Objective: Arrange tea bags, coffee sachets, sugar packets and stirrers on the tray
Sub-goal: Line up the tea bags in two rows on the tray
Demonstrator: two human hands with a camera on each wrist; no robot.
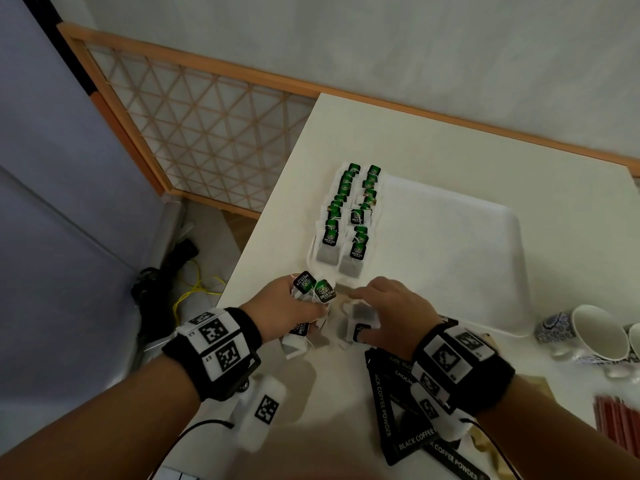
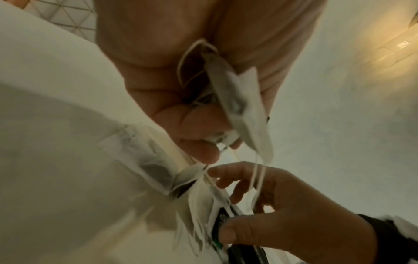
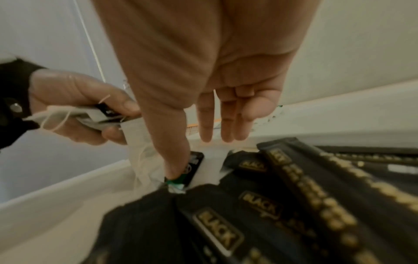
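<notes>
A white tray (image 1: 450, 244) lies on the table, with two rows of green-tagged tea bags (image 1: 346, 216) along its left side. Just in front of it, my left hand (image 1: 291, 303) grips a bunch of tea bags (image 1: 323, 291); the left wrist view shows one bag (image 2: 239, 100) held between thumb and fingers, strings hanging down. My right hand (image 1: 381, 306) hovers over a loose heap of tea bags (image 1: 360, 327) on the table. Its thumb presses one tag (image 3: 196, 162) while the fingers (image 3: 226, 121) stay straight. Black coffee sachets (image 1: 384, 403) lie under my right wrist.
Red stirrers (image 1: 616, 420) lie at the right edge of the table. Patterned cups (image 1: 588, 337) lie on their sides right of the tray. The table's left edge (image 1: 242, 265) runs close to my left hand, with cables on the floor below. A lattice screen (image 1: 207, 133) stands behind.
</notes>
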